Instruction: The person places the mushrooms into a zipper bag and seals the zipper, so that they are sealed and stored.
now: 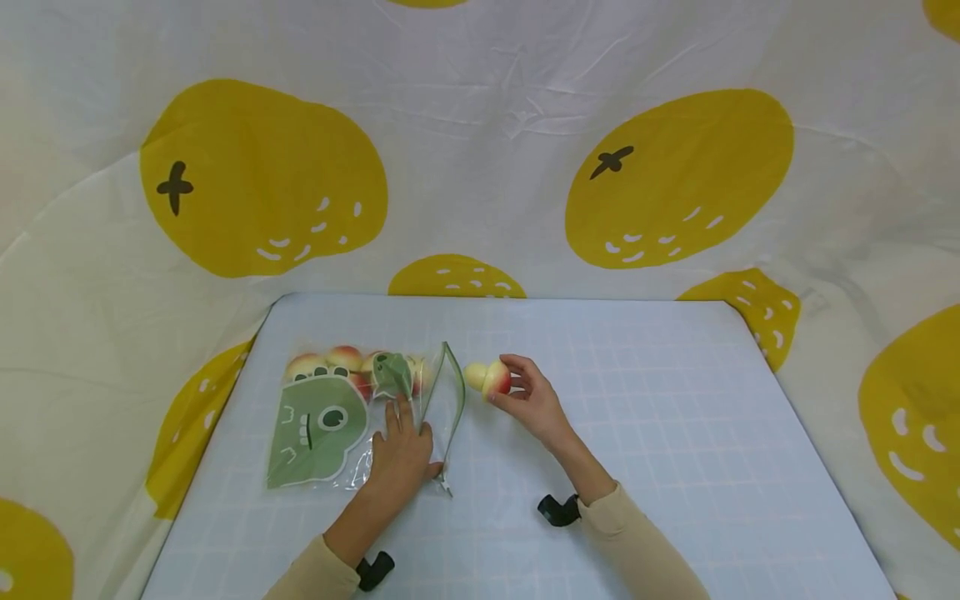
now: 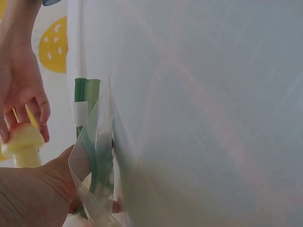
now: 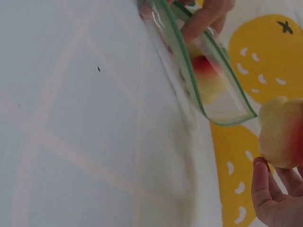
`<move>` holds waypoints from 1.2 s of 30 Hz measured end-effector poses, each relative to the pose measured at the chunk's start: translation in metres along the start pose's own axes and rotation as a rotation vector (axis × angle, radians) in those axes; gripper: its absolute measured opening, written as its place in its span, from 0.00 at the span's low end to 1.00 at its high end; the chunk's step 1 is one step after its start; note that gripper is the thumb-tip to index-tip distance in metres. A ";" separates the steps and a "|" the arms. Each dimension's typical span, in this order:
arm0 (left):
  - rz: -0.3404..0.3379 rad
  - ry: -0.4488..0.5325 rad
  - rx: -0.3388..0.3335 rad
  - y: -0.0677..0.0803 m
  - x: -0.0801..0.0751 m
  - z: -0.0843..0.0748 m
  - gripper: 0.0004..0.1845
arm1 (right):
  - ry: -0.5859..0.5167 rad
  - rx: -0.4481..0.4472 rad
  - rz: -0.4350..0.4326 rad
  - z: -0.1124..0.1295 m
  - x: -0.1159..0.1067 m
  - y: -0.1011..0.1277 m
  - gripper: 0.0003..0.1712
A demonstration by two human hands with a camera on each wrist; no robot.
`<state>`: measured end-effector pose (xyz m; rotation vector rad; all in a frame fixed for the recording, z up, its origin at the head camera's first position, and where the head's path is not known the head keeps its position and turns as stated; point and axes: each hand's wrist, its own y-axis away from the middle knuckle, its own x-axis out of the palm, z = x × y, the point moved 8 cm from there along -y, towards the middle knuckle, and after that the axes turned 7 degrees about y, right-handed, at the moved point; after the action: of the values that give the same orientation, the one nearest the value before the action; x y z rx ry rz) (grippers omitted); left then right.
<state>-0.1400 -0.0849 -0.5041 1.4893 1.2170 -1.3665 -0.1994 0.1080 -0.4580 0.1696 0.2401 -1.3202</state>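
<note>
My right hand (image 1: pixel 534 406) pinches a pale yellow toy mushroom (image 1: pixel 477 377) by its red-tinged cap. The stem points left, towards the mouth of a clear zip bag (image 1: pixel 318 433) printed with a green dinosaur face. My left hand (image 1: pixel 401 450) rests on the bag with fingers extended and thumb spread by the mouth. The bag's green zip edges (image 3: pixel 189 71) stand apart in the right wrist view. Several red-and-yellow toy mushrooms (image 1: pixel 345 358) lie inside, partly hidden by the print and the left hand. In the left wrist view, the clear film covers part of that hand.
Beneath everything is a pale table (image 1: pixel 675 433) with a faint grid pattern. A white cloth (image 1: pixel 480 167) with large yellow fruit prints hangs behind and around it. Black wrist devices (image 1: pixel 558 510) sit at both cuffs.
</note>
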 end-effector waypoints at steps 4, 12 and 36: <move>0.010 0.006 -0.008 0.000 0.001 0.001 0.39 | 0.025 -0.003 0.016 -0.002 0.008 0.000 0.37; 0.002 -0.001 0.000 -0.001 -0.002 0.000 0.38 | 0.061 -0.092 0.062 0.003 0.029 0.001 0.36; 0.035 -0.009 -0.003 -0.003 0.001 0.000 0.38 | 0.222 -0.103 0.120 -0.036 0.068 -0.024 0.37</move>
<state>-0.1425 -0.0838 -0.5046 1.4933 1.1815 -1.3464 -0.2097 0.0481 -0.5103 0.2400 0.4782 -1.1667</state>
